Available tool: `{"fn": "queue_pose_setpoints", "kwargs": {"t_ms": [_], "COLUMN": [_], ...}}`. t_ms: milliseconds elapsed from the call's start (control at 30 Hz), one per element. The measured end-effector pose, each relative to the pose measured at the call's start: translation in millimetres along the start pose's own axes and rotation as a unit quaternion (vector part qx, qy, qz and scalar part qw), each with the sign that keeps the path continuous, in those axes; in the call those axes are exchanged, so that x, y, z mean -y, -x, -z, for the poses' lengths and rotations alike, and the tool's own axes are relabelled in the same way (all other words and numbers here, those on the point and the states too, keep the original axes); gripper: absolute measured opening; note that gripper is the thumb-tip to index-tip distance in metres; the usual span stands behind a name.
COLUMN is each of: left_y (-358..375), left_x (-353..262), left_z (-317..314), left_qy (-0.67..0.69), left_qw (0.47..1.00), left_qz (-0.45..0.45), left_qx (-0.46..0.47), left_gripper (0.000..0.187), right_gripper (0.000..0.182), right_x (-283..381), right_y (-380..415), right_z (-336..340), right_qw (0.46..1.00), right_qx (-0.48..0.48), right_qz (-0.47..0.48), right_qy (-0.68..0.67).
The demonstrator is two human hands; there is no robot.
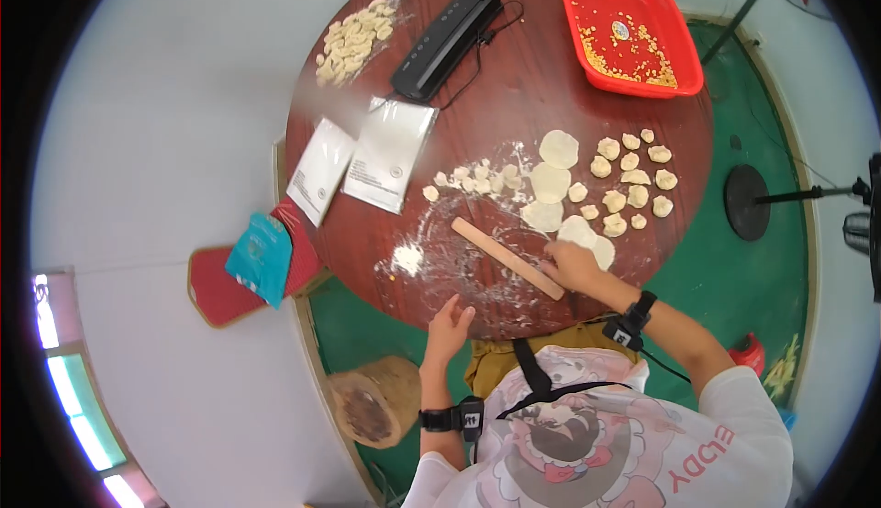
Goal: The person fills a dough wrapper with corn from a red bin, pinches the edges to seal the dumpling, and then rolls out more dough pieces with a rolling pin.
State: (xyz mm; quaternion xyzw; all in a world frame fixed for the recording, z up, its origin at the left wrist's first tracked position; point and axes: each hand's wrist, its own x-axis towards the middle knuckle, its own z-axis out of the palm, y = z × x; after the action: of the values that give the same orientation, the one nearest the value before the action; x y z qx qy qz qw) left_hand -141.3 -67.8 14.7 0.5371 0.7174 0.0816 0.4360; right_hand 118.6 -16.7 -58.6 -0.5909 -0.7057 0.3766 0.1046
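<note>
A wooden rolling pin (pixel 507 258) lies slanted on the floury tabletop. Just right of the pin, my right hand (pixel 573 267) is closed, its fingers curled downward beside the flat round dough wrappers (pixel 578 230). Anything pinched under those fingers is hidden. My left hand (pixel 448 328) hovers by the table's near edge, fingers apart and holding nothing. More wrappers (pixel 551 182) overlap farther back. Small dough pieces (pixel 482 178) are scattered left of them, and several filled dumplings (pixel 637 196) stand to the right. A pile of loose flour (pixel 407 258) sits left of the pin.
On the round table (pixel 541 67) are a red basin (pixel 595 49) with yellow bits, a black corded appliance (pixel 447 42), two white packets (pixel 390 155) and a heap of shaped dough (pixel 355 40). A teal bag (pixel 262 258) rests on a red chair (pixel 213 283). A stand base (pixel 746 202) is at right.
</note>
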Motion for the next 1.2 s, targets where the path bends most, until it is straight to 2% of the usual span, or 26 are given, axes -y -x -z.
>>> {"fn": "queue_pose_setpoints", "kwargs": {"t_ms": [67, 133, 167, 200, 267, 300, 400, 467, 533, 600, 633, 667, 700, 733, 800, 833, 867, 900, 933, 967, 1000, 1067, 1100, 1133, 1167, 1200], "left_y": [-32.4, -63.8, -76.8, -88.5, -115.2, -116.1, -127.9, -128.3, -130.2, -131.1, -124.9, -115.9, -107.5, -102.2, -86.2, -91.8, -100.2, -107.8, -114.9, -122.8, -127.9, -131.0, -131.1, -128.1, -121.1, -113.0], "left_x": [34.4, 68.5, 75.2, 90.7, 123.6, 114.9, 136.4, 141.5, 136.1, 122.8, 103.5, 83.6, 69.0, 65.0, 29.4, 24.6, 21.2, 19.4, 19.1, 20.1, 21.7, 27.6, 28.8, 30.7, 32.7, 34.0], "left_z": [10.3, 17.2, 28.1, 33.0, 32.8, 40.8, 28.4, 28.3, 30.5, 34.2, 39.6, 41.6, 37.2, 19.1, 15.5, 19.5, 27.9, 37.6, 49.0, 62.2, 73.0, 85.4, 86.9, 78.0, 60.0, 44.0], "left_qy": [-0.051, -0.203, -0.179, -0.175, -0.235, -0.231, -0.262, -0.257, -0.254, -0.161, -0.159, 0.112, 0.368, 0.604, 0.665, 0.662, 0.674, 0.685, 0.685, 0.732, 0.774, 0.780, 0.787, 0.786, 0.739, 0.685], "left_qw": [0.999, 0.973, 0.983, 0.984, 0.954, 0.966, 0.949, 0.949, 0.947, 0.933, 0.931, 0.973, 0.916, 0.777, 0.726, 0.727, 0.703, 0.676, 0.676, 0.626, 0.574, 0.586, 0.590, 0.592, 0.656, 0.715], "left_qz": [-0.009, -0.089, -0.037, -0.046, -0.150, -0.105, -0.170, -0.180, -0.195, -0.265, -0.274, -0.200, -0.103, -0.040, 0.051, 0.049, 0.079, 0.107, 0.102, 0.070, 0.040, 0.007, -0.024, -0.024, 0.008, 0.040], "left_qx": [0.015, -0.069, -0.011, -0.005, -0.111, -0.055, -0.047, -0.039, -0.036, -0.180, -0.180, -0.033, 0.121, 0.172, 0.170, 0.173, 0.212, 0.250, 0.250, 0.259, 0.266, 0.220, 0.177, 0.178, 0.155, 0.131], "left_gripper": [0.058, 0.064, 0.071, 0.071, 0.076, 0.081, 0.081, 0.079, 0.077, 0.064, 0.064, 0.056, 0.048, 0.023, 0.014, 0.014, 0.015, 0.018, 0.018, 0.018, 0.020, 0.020, 0.020, 0.020, 0.021, 0.021], "right_gripper": [0.028, 0.031, 0.034, 0.034, 0.034, 0.034, 0.031, 0.033, 0.033, 0.033, 0.033, 0.032, 0.031, 0.031, 0.031, 0.027, 0.027, 0.024, 0.023, 0.027, 0.027, 0.028, 0.028, 0.026, 0.024, 0.024], "right_x": [8.6, 21.8, 26.8, 29.1, 30.2, 33.6, 45.3, 65.3, 92.9, 116.4, 127.7, 140.0, 158.8, 166.8, 176.3, 180.2, 178.6, 176.0, 174.3, 172.5, 173.0, 177.5, 184.6, 194.5, 200.4, 201.3], "right_y": [9.4, 13.8, 14.7, 13.7, 8.0, 4.8, 2.4, 4.3, 12.9, 14.0, 14.9, 16.3, 16.8, 13.0, 3.2, -1.4, -3.2, -7.9, -13.0, -11.5, -10.9, -7.1, -5.2, -4.3, -4.6, -7.0], "right_z": [-30.8, -52.2, -61.0, -71.2, -90.4, -94.1, -101.2, -97.1, -89.9, -86.7, -89.9, -93.7, -92.9, -100.3, -115.8, -119.0, -115.5, -107.2, -99.4, -92.3, -87.8, -84.9, -82.8, -80.0, -79.3, -87.1], "right_qw": [0.997, 0.994, 0.990, 0.988, 0.976, 0.974, 0.969, 0.974, 0.974, 0.973, 0.975, 0.977, 0.977, 0.976, 0.977, 0.974, 0.973, 0.964, 0.893, 0.784, 0.785, 0.717, 0.716, 0.834, 0.921, 0.920], "right_qx": [-0.012, -0.032, -0.039, -0.042, -0.111, -0.115, -0.140, -0.125, -0.127, -0.134, -0.142, -0.147, -0.182, -0.186, -0.184, -0.186, -0.189, -0.046, 0.101, 0.184, 0.184, 0.259, 0.259, 0.185, 0.105, 0.104], "right_qz": [0.018, -0.003, -0.013, -0.021, -0.069, -0.076, -0.123, -0.182, -0.185, -0.183, -0.169, -0.154, -0.107, -0.110, -0.108, -0.129, -0.128, -0.176, -0.210, -0.227, -0.222, -0.192, -0.190, -0.186, -0.177, -0.178], "right_qy": [0.076, 0.107, 0.138, 0.144, 0.174, 0.182, 0.162, 0.049, 0.044, 0.039, 0.026, 0.013, 0.006, 0.007, 0.000, 0.010, 0.011, -0.194, -0.385, -0.547, -0.549, -0.618, -0.620, -0.485, -0.331, -0.332]}}
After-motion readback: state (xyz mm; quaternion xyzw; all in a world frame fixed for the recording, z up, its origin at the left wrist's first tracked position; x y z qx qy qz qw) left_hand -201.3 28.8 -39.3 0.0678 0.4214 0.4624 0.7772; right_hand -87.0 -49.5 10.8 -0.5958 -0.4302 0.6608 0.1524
